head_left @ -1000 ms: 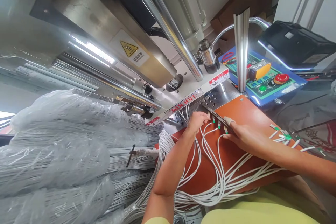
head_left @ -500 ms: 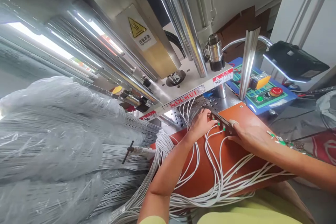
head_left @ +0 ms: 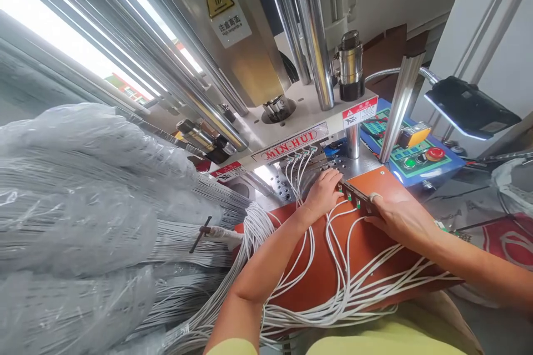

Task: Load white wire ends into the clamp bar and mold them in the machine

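Note:
A dark metal mould bar (head_left: 355, 192) lies over the near edge of the press bed, slanting down to the right. Small green-ended connectors (head_left: 349, 197) sit along its near side, with white cables running from them toward me. My left hand (head_left: 323, 194) is closed around the bar's left end; its fingertips are over the top. At the other end, my right hand (head_left: 395, 216) grips the bar with the thumb underneath, a pale wrap on one finger. More cables (head_left: 298, 175) lead from connectors in the press, left of the bar.
Above stands the MIN-HUI press plate (head_left: 291, 141) with steel columns and a heat warning. A blue control box (head_left: 428, 152) and black lamp (head_left: 470, 105) are right. Plastic-wrapped cable bundles (head_left: 75, 205) fill the left. Loose cables (head_left: 333, 310) cross the brown board (head_left: 300, 288).
The camera view has shifted slightly, exposing more of the connectors beneath the press plate. Both hands keep their hold on the mould bar, which has hardly moved.

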The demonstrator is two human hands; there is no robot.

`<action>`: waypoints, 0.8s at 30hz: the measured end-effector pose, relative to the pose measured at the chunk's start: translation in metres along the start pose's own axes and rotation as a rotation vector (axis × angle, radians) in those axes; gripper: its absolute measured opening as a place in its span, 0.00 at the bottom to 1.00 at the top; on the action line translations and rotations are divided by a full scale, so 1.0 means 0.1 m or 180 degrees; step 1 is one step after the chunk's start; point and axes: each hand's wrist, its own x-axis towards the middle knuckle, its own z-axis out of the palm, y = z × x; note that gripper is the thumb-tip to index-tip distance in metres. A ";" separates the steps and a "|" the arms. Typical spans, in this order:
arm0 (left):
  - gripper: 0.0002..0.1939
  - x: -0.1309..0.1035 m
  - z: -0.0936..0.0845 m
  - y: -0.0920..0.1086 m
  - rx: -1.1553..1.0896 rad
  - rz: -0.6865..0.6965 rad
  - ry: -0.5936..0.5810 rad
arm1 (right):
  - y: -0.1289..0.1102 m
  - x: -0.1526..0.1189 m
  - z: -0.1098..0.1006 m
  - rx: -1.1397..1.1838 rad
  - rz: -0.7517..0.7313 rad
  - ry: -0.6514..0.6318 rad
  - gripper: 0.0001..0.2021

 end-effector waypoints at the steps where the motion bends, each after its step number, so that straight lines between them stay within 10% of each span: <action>1: 0.26 0.00 0.00 0.03 0.0014 -0.0007 0.0028 | -0.02 -0.02 -0.03 -0.0072 0.0110 -0.0032 0.16; 12: 0.22 0.07 0.00 0.13 -0.0271 -0.0364 0.0019 | 0.04 -0.04 -0.15 -0.0232 0.0264 0.0334 0.12; 20: 0.34 0.05 -0.01 0.04 -0.0415 -0.0200 -0.0091 | 0.41 -0.09 0.04 0.0191 -0.0053 0.0461 0.32; 24: 0.25 -0.03 -0.11 0.08 -0.0540 -0.0369 0.0411 | 0.42 0.13 -0.07 0.0330 -0.0262 0.0684 0.26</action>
